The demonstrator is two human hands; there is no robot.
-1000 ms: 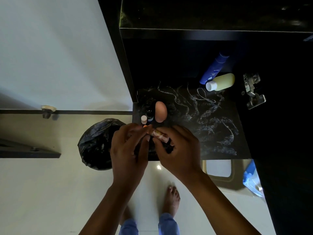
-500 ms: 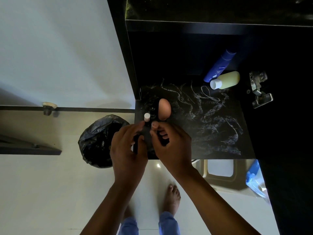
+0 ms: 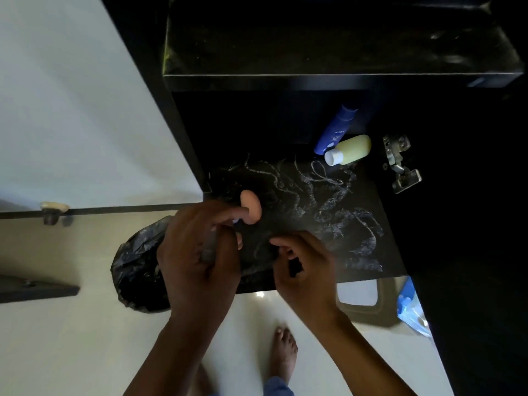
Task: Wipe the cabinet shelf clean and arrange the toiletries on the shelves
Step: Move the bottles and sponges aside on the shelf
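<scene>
Hands, parted since a second ago: left hand (image 3: 197, 252) curled round something unidentifiable, right hand (image 3: 303, 264) pinching a small dark item, over the streaked lower shelf (image 3: 357, 224), peach sponge (image 3: 251, 206) placed; arranging likely continues.

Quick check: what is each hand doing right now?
Left hand: fingers curled, contents too blurred to tell.
Right hand: pinching a small dark item.
</scene>
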